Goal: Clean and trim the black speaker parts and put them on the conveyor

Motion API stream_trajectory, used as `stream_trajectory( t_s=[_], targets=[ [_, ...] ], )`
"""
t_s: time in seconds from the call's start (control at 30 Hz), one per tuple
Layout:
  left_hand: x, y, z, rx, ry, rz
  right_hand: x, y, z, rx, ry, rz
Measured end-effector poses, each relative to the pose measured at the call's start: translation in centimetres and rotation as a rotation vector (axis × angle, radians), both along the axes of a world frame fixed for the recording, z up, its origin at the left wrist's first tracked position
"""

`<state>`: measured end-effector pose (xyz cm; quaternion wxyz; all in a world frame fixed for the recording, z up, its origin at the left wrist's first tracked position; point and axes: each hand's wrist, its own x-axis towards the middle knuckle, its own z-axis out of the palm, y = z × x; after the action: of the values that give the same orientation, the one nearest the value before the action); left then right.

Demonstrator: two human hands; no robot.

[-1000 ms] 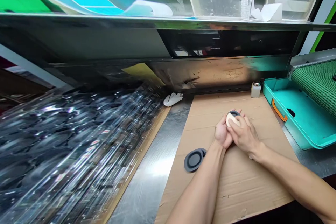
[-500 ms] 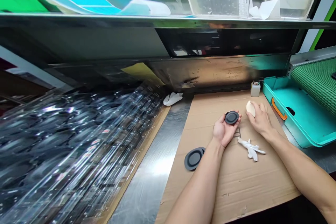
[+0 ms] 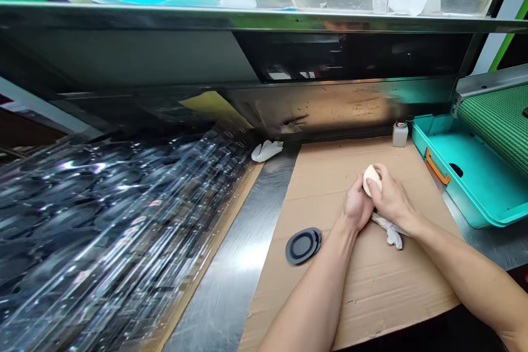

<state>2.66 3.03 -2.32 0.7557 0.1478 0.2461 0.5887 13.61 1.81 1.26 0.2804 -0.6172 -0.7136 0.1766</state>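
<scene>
My right hand (image 3: 391, 195) grips a cream-coloured round pad (image 3: 370, 180), which looks like a sponge. It is held up to my left hand (image 3: 357, 204), whose fingers curl behind the pad. The dark grey round disc held in my left hand is hidden now by the pad and my fingers. Two more dark grey round discs (image 3: 301, 246) lie overlapping on the cardboard sheet (image 3: 317, 187), left of my forearm. A crumpled white cloth-like piece (image 3: 394, 234), perhaps a glove, lies below my right wrist and is partly covered.
A small bottle (image 3: 400, 134) with a metal-looking cap stands at the back. Right of it is a turquoise bin (image 3: 487, 176) with an orange handle, beside a green conveyor belt (image 3: 501, 115). Stacked clear plastic trays (image 3: 124, 231) fill the left. A metal shelf (image 3: 264, 19) spans above.
My right hand has moved left with the cream pad and brought it against my left hand. The dark disc, seen before on the left fingers, is now covered. The view has shifted slightly.
</scene>
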Motion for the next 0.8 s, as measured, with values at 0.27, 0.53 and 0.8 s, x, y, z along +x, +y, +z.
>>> stream_trajectory(
  t_s=[0.27, 0.53, 0.8],
  targets=[
    [0.2, -0.5, 0.2, 0.022, 0.028, 0.036, -1.9, -0.2, -0.2, -0.081, -0.176, -0.029],
    [-0.7, 0.1, 0.1, -0.044, 0.01, -0.007, 0.4, 1.1, -0.8, -0.017, -0.096, 0.199],
    [-0.4, 0.0, 0.0, -0.073, 0.064, -0.054, 3.0, 1.1, -0.6, 0.003, 0.023, 0.293]
  ],
)
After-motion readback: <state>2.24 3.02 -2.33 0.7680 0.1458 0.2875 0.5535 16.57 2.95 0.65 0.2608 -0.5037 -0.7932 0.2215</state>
